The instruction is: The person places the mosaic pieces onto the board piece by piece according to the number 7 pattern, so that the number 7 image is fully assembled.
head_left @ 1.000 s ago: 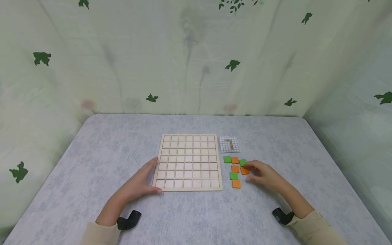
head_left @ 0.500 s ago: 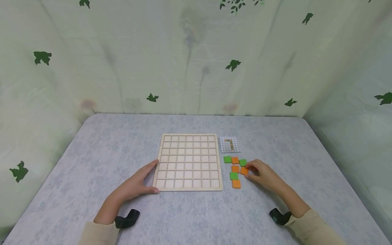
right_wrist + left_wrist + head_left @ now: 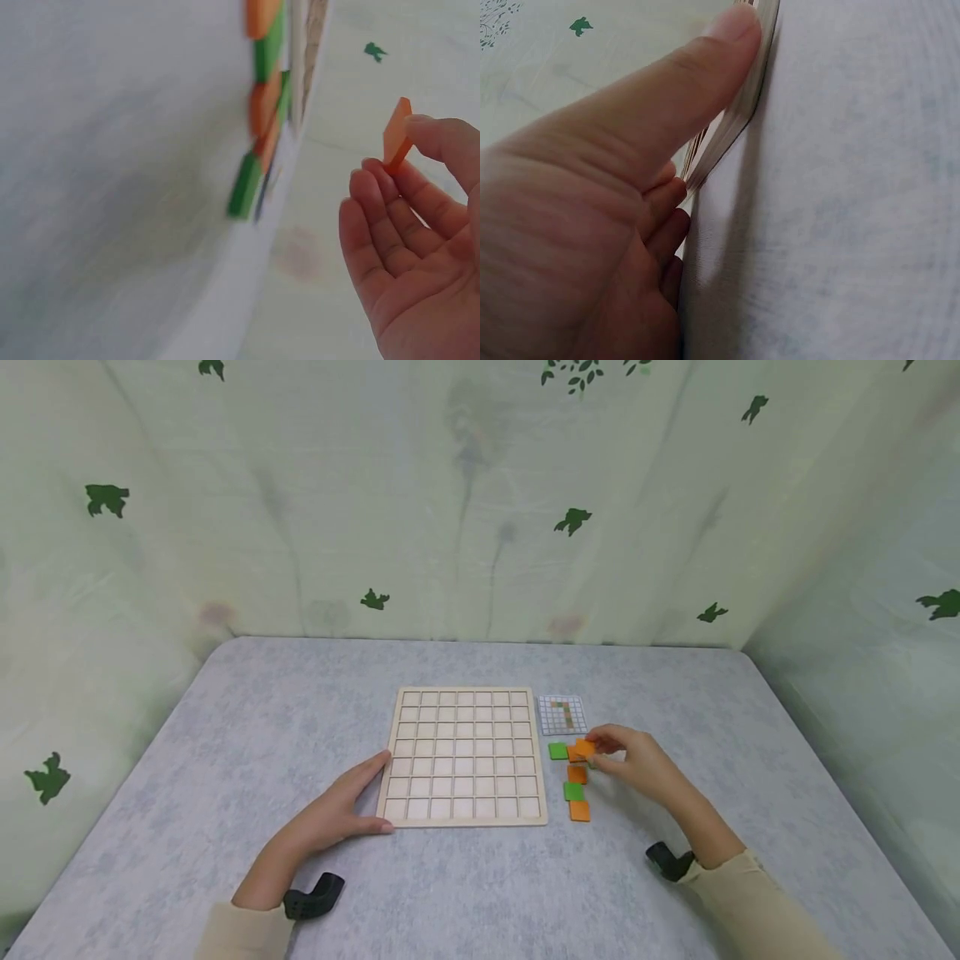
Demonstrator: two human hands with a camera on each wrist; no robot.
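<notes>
My right hand (image 3: 637,764) pinches an orange square tile (image 3: 398,133) between thumb and fingers, lifted off the table. Below it lie loose tiles, among them a green tile (image 3: 558,751), an orange tile (image 3: 580,811) and another green tile (image 3: 573,791). At the left of the wooden grid board (image 3: 462,820), my left hand (image 3: 333,810) rests with spread, fairly straight fingers on its side edge and the thumb at its near corner. In the left wrist view the thumb (image 3: 667,90) touches the board's edge. No tiles sit in the board's squares.
A small printed grid card (image 3: 561,715) with a green and orange pattern lies beside the board's far right corner. The grey mottled table (image 3: 300,693) ends at a pale hanging cloth (image 3: 420,510) with green bird shapes.
My right hand has pinched an orange tile from the right of the group, lifted it and carried it left and away from me. The left hand stays at the board.
</notes>
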